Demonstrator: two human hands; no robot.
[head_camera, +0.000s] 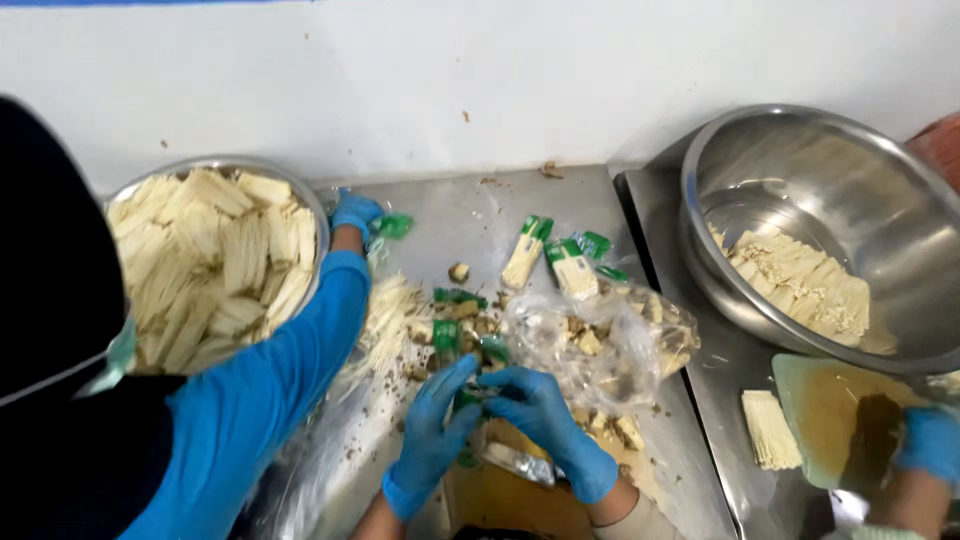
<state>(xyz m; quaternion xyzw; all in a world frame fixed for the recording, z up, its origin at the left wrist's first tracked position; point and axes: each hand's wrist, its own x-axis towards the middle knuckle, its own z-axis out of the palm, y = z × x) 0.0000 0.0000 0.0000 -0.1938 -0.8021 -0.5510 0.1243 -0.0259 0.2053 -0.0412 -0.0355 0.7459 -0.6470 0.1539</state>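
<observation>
Nearest the camera, the wearer's two blue-gloved hands met over a green-wrapped mushroom packet (468, 398) at the near middle of the steel tabletop (470, 215). The left hand (432, 432) curled its fingers around the packet's left side and the right hand (545, 415) pressed on it from the right, a grip from both sides that looked suited to pulling the wrapper open; whether the fingertips pinched film or stem could not be told.

At far left, a co-worker in a blue sleeve (270, 380) reached past a steel bowl (318, 215) heaped with trimmed pale mushroom bundles, a gloved hand (355, 212) at its far rim, apparently so cut stock could drop straight in.

Loose mushroom strands (390, 315) lay just left of the wearer's hands. Beyond them sat cut root ends (462, 318) among green wrapper scraps, and unopened packets (545, 255) waited farther back, within reach. A clear plastic bag (600, 350), just right of the hands, held offcuts, seemingly as a waste catch.

At right, a larger steel bowl (850, 190) carried a small layer of bundles. Near it, a green cutting board (820, 400) lay under another person's gloved hand (930, 440), one bundle (770, 430) beside it.
</observation>
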